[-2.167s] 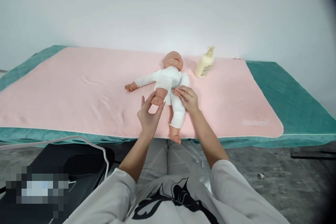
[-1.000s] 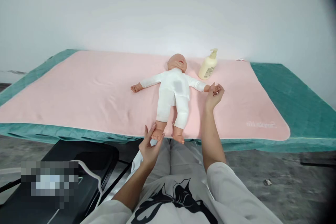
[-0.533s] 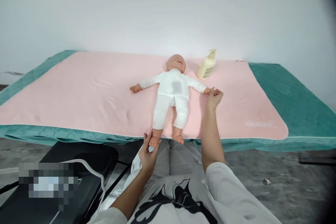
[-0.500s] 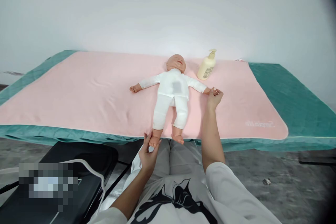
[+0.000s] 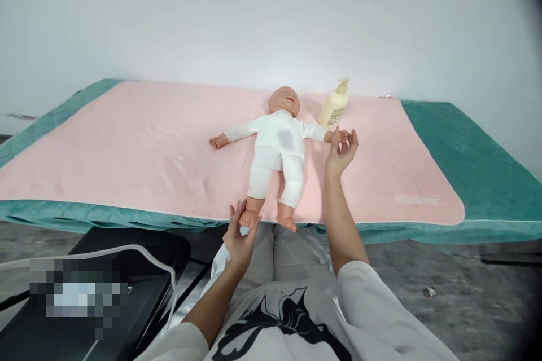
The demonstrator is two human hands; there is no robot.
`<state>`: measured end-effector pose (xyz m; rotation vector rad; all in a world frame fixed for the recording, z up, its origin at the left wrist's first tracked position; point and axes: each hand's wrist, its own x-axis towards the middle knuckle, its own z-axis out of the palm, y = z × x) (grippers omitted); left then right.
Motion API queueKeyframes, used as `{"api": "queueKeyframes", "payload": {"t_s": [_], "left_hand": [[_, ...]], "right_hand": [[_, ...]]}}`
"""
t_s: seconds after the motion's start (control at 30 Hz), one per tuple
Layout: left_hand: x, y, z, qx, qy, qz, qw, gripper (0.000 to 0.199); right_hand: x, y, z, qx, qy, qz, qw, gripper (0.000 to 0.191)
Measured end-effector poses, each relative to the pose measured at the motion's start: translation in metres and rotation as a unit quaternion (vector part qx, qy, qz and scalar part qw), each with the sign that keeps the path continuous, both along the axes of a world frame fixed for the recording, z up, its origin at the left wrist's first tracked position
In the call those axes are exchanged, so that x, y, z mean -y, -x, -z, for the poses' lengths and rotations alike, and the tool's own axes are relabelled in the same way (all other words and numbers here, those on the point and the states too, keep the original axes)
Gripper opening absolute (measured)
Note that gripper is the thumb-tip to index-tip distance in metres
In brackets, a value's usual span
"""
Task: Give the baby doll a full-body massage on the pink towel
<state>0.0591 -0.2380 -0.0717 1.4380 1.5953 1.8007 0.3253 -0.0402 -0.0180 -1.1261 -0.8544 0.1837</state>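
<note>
A baby doll in white clothes lies on its back on a pink blanket, its head toward the wall and its feet at the front edge. The doll's foot on the left rests between the thumb and fingers of my left hand. Farther back, my right hand holds the doll's hand on the right, with the thumb on one side and curled fingers on the other. Behind that hand stands a cream pump bottle, its base partly hidden by my fingertips.
Green bedding shows under the blanket on both sides and along the front. A white wall rises behind. At the lower left are a black chair and a white cable; part of that area is pixelated.
My right hand has moved slightly back and left, raising the doll's arm toward the bottle. My left hand has lifted the doll's foot a little.
</note>
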Motion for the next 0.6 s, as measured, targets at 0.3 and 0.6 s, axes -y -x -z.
{"api": "queueKeyframes", "payload": {"t_s": [0.3,0.6], "left_hand": [[-0.05,-0.012,-0.046,-0.033,-0.105,0.015,0.994,0.048],[-0.08,-0.026,-0.081,-0.046,-0.092,0.05,0.993,0.046]], "right_hand": [[0.002,0.02,0.005,0.265,-0.093,-0.059,0.958,0.034],[0.007,0.035,0.004,0.351,-0.042,-0.162,0.922,0.031]]}}
